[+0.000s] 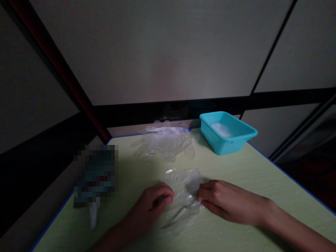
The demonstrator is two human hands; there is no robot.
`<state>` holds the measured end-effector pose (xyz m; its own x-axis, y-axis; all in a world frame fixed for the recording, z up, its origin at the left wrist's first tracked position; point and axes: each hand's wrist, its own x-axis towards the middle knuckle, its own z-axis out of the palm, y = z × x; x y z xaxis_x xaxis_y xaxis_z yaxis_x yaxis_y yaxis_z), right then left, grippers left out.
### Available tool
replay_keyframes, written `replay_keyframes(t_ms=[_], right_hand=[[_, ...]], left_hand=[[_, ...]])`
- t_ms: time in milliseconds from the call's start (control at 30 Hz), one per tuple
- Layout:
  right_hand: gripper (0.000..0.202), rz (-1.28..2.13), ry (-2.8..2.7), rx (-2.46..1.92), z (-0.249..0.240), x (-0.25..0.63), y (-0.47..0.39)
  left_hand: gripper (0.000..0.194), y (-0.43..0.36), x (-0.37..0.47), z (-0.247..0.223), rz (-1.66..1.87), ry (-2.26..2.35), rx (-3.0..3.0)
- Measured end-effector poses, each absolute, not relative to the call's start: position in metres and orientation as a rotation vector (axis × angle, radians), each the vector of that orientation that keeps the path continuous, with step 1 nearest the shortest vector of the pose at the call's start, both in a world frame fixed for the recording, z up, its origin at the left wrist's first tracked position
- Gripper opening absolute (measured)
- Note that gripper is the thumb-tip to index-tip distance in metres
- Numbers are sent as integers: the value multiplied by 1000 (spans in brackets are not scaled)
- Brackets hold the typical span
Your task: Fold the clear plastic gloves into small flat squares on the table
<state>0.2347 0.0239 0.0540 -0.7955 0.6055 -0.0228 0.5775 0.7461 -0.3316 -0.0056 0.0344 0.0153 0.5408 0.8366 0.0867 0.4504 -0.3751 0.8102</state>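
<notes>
A thin, clear plastic glove [183, 183] lies crumpled and partly folded on the table between my hands; its finger shapes are hard to make out. My right hand [225, 201] has its fingers closed on the right edge of this film. On the opposite side, my left hand [152, 206] is curled, thumb and forefinger pinched together at the glove's left edge. Beyond them spreads a loose pile of clear plastic gloves [168, 141], with some finger outlines showing. At the back right stands a turquoise plastic basket [219, 141] with some whitish, see-through film inside.
The pale green table [262, 185] has a blue edge. At its left side sits a blurred-out object [97, 175] with a white narrow part [93, 215] sticking out toward me. Light panels [168, 52] with dark strips rise right behind the table.
</notes>
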Motion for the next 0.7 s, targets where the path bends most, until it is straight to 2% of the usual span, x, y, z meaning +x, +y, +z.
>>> replay_keyframes(t_ms=[700], right_hand=[[14,533,-2823,-976,49,236,25]], left_hand=[[18,34,-6,15,643,1020,2020]])
